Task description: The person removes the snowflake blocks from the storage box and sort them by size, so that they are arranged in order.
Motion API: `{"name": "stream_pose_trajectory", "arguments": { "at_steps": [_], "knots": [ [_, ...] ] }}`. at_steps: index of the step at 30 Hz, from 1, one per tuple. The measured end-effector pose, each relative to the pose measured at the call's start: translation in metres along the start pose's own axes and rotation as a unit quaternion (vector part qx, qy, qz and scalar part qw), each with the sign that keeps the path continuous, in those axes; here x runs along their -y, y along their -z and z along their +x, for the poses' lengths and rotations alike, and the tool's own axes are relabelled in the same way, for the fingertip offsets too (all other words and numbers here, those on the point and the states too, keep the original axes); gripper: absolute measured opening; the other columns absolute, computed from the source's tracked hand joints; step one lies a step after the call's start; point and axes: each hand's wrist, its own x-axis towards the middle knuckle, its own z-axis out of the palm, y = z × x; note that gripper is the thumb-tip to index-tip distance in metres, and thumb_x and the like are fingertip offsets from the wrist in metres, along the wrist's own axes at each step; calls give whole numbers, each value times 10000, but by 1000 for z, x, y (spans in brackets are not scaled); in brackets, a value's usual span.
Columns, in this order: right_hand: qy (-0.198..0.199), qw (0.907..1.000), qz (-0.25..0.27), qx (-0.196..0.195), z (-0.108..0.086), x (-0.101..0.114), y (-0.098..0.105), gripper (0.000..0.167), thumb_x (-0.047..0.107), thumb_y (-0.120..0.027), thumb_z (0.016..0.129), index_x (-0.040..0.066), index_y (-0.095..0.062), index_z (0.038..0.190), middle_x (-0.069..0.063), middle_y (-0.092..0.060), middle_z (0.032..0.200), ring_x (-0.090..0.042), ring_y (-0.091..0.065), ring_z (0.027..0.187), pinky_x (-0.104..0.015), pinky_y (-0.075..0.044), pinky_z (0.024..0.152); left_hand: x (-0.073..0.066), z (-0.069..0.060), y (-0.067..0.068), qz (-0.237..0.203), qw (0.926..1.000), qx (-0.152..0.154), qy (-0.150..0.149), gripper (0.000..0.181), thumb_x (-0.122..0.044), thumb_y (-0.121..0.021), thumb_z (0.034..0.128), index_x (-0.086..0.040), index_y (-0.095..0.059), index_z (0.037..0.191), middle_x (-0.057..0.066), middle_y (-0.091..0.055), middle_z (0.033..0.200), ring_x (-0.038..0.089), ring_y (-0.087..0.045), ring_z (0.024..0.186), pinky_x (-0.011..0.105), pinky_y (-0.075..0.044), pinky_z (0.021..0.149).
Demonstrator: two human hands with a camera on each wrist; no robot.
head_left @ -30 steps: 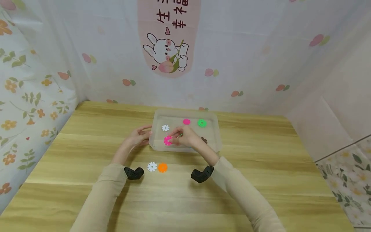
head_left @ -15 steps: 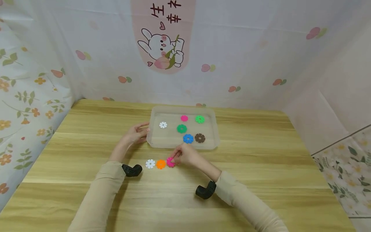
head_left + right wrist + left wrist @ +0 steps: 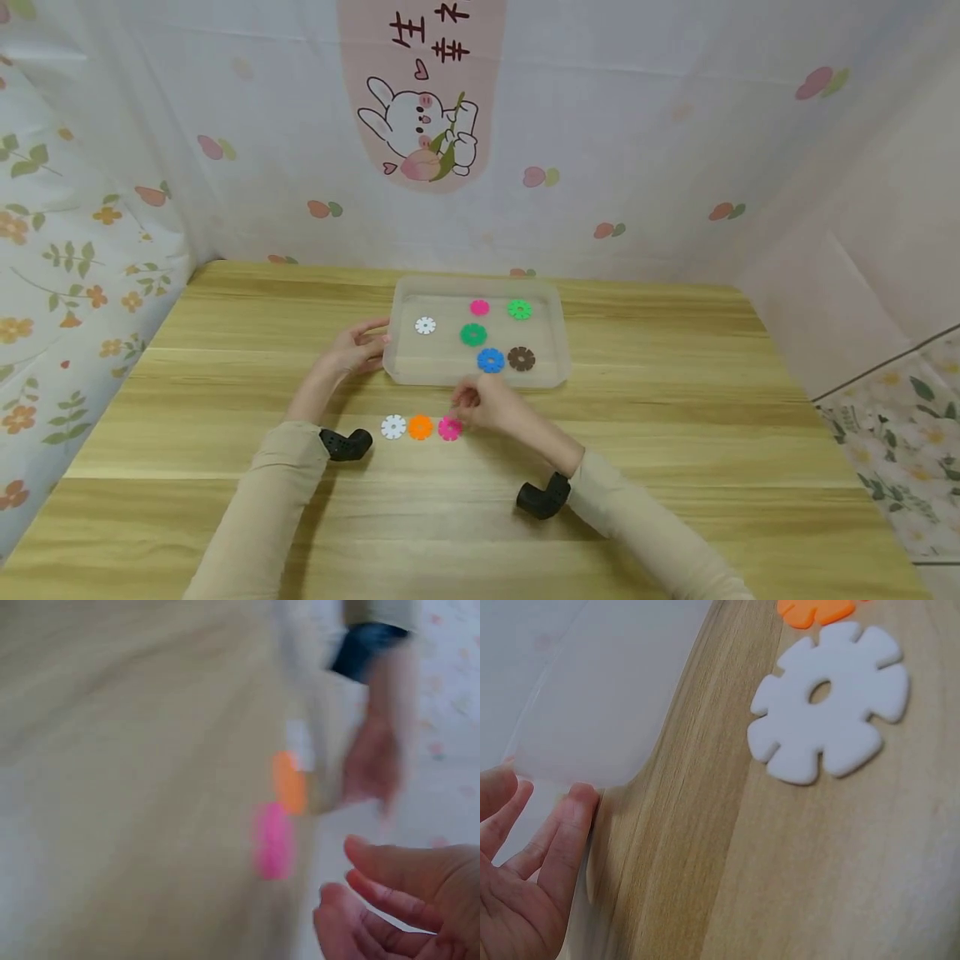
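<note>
My left hand (image 3: 354,350) touches the left end of a translucent plastic tray (image 3: 557,377) with extended fingers; in the left wrist view the fingertips (image 3: 583,793) meet its wall. In front of the tray lie a white notched disc (image 3: 393,427), an orange notched disc (image 3: 420,427) and a pink notched disc (image 3: 449,429) in a row. Just behind and right of the pink disc hovers my right hand (image 3: 491,406). Its thumb (image 3: 397,864) and fingers are apart, with nothing between them in the blurred right wrist view.
Inside the tray lie several notched discs: white (image 3: 425,326), pink (image 3: 479,307), light green (image 3: 520,309), dark green (image 3: 473,335), blue (image 3: 491,361) and brown (image 3: 521,359). A patterned cloth (image 3: 600,167) hangs behind the wooden table (image 3: 675,417).
My right hand has brought the pink disc out of the tray to the right of the orange disc, let go of it and drawn slightly away. My left hand stays at the tray.
</note>
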Motion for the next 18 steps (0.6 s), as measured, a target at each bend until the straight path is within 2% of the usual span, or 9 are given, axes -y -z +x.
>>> {"name": "stream_pose_trajectory", "arguments": {
  "at_steps": [3, 7, 9, 10, 12, 13, 15, 17, 18],
  "knots": [
    [-129, 9992, 3, -369, 10, 1, 21, 227, 112, -677, 816, -14, -638, 1000, -123, -655, 824, -166, -587, 709, -198, -495, 621, 0, 0, -1, -2, 10000, -19, 31, 543, -72, -435, 958, -51, -208, 1451, 268, -303, 1436, 25, -554, 862, 146, -505, 716],
    [-985, 9933, 6, -608, 41, -8, 51, 378, 200, -634, 861, 14, -553, 1180, -135, -634, 996, -238, -600, 875, -282, -508, 724, -1, 1, 2, -95, 9999, -52, -37, 541, -71, -433, 958, -45, -208, 1450, 273, -291, 1439, 7, -555, 842, 143, -504, 705],
    [-1401, 9887, 38, -538, 61, -16, 61, 404, 198, -608, 877, 0, -512, 1216, -158, -602, 1088, -270, -582, 974, -325, -505, 798, -1, 0, 4, -80, 9999, -56, -66, 542, -69, -430, 959, -40, -203, 1450, 280, -288, 1437, 5, -555, 835, 142, -505, 699],
    [-1524, 9868, 6, -553, 71, -20, 64, 392, 182, -603, 877, -15, -516, 1205, -167, -594, 1105, -255, -578, 952, -318, -496, 800, 0, 0, 5, -61, 9999, -70, -64, 542, -68, -430, 959, -38, -202, 1449, 282, -290, 1434, 4, -554, 831, 141, -503, 695],
    [-1676, 9814, -703, -612, 85, -29, 72, 371, 230, -619, 856, 13, -580, 1155, -152, -588, 1188, -263, -574, 1036, -351, -488, 865, 0, -1, 5, 63, 9999, -116, -23, 540, -74, -430, 961, -46, -206, 1451, 278, -308, 1428, 51, -564, 883, 143, -503, 698],
    [-1730, 9804, -722, -603, 92, -33, 75, 308, 206, -622, 849, 8, -599, 1084, -139, -597, 1141, -242, -567, 1002, -332, -478, 865, 0, -1, 5, 99, 9999, -139, 14, 541, -79, -435, 960, -54, -210, 1452, 273, -317, 1426, 77, -566, 912, 145, -504, 703],
    [-1791, 9786, -747, -680, 100, -40, 79, 156, 171, -632, 831, 20, -601, 848, -75, -603, 874, -180, -528, 801, -274, -455, 745, 1, -1, 2, 121, 9997, -200, 81, 541, -86, -445, 957, -67, -225, 1451, 266, -336, 1418, 113, -563, 952, 151, -506, 712],
    [-1874, 9765, -795, -705, 103, -44, 82, 235, 161, -638, 814, 64, -481, 669, -2, -457, 665, -147, -441, 681, -245, -396, 648, 1, 1, -1, 107, 9996, -228, 112, 538, -88, -452, 955, -75, -238, 1449, 258, -348, 1415, 142, -558, 984, 160, -510, 719],
    [-1918, 9778, -402, -738, 105, -46, 82, 279, 121, -632, 819, 84, -410, 654, 10, -379, 662, -152, -384, 673, -247, -362, 629, 1, 1, -2, 71, 9996, -226, 118, 538, -84, -453, 954, -77, -241, 1448, 258, -349, 1415, 139, -559, 978, 162, -510, 718]
  ]
}}
